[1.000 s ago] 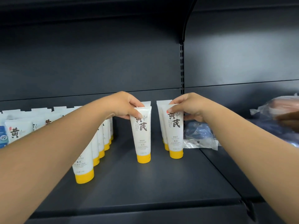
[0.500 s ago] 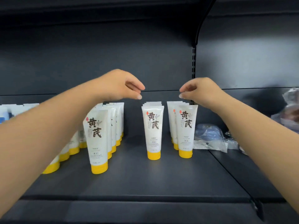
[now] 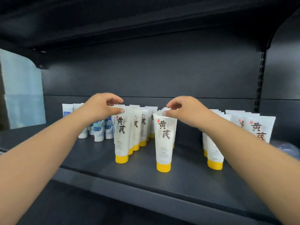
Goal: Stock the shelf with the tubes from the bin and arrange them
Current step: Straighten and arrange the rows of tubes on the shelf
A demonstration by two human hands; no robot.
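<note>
Pinching crimped tops, left hand (image 3: 99,108) on the front tube (image 3: 121,135) of one row, right hand (image 3: 186,109) on the tube (image 3: 164,140) beneath its grip, likely to square yellow-capped rows on the shelf (image 3: 186,189).

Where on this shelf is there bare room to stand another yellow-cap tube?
Bare shelf shows along the front edge, ahead of all the rows. A lane also lies between the tube under the right hand, tube, and the rightmost rows. It is crowded behind the left hand, where yellow-cap rows pack beside blue-label tubes.
</note>
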